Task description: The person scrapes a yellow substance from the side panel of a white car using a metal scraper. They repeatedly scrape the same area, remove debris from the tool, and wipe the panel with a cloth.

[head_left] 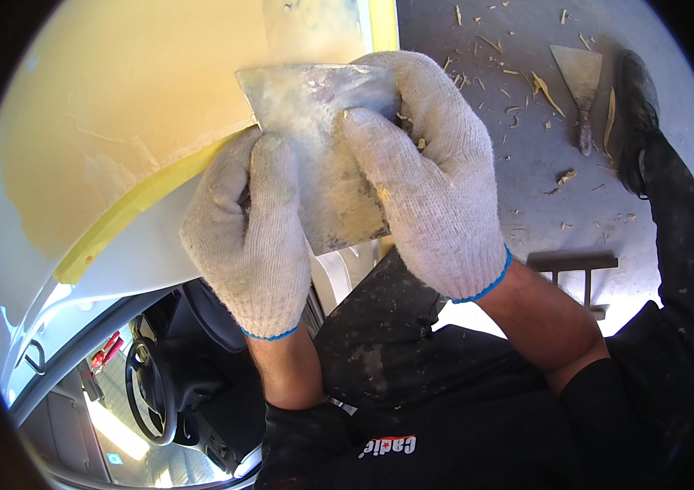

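A flat grey metal filler spreader [318,155], smeared with whitish and yellowish residue, is between my two hands. My left hand [250,233], in a knitted light glove, is closed with its thumb and fingers against the spreader's left edge. My right hand [437,171], gloved alike, pinches the spreader's upper right side, thumb on the near face and fingers curled behind it. Just beyond lies a vehicle body panel [142,90] coated with beige filler. Yellow masking tape [147,196] follows its curved edge. The spreader hides part of that edge.
On the grey floor at the upper right lies a putty knife [580,82] among scattered shavings [547,94], close to my shoe [639,106]. A dark metal stand [571,261] is beside my right arm. At lower left, the cab shows a steering wheel [151,392].
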`<state>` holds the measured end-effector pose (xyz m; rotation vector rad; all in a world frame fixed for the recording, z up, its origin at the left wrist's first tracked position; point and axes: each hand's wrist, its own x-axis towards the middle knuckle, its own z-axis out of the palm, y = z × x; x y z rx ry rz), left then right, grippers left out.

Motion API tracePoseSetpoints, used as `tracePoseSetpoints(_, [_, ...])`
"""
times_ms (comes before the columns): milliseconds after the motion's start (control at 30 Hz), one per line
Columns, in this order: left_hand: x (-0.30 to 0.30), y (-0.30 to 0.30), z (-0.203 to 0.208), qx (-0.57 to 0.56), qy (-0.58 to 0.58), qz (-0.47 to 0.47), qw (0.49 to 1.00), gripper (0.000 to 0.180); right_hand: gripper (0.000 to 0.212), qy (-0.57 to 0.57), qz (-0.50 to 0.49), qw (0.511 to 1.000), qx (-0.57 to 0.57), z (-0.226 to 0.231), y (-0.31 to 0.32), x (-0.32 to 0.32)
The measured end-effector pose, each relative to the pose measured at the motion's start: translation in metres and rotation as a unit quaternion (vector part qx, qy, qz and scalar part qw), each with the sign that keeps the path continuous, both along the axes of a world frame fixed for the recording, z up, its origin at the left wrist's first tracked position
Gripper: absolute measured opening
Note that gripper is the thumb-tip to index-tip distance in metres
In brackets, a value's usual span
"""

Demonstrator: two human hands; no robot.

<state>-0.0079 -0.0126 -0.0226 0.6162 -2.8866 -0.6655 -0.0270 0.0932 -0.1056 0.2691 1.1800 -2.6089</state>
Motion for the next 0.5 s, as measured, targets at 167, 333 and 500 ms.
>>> tracePoseSetpoints(167, [0.002, -0.002, -0.002, 0.016, 0.005, 0.017, 1.0, 0.027, 0.015, 0.001, 0.003, 1.0, -0.013, -0.003, -0.005, 0.0])
tracePoseSetpoints(333, [0.003, 0.005, 0.008, 0.037, 0.013, 0.066, 0.997, 0.02, 0.016, 0.011, 0.026, 0.999, -0.041, -0.001, -0.005, 0.0])
tracePoseSetpoints(500, [0.01, -0.001, 0.015, 0.077, 0.114, 0.058, 0.989, 0.018, 0.026, -0.016, 0.101, 0.981, -0.166, -0.009, 0.0, -0.005])
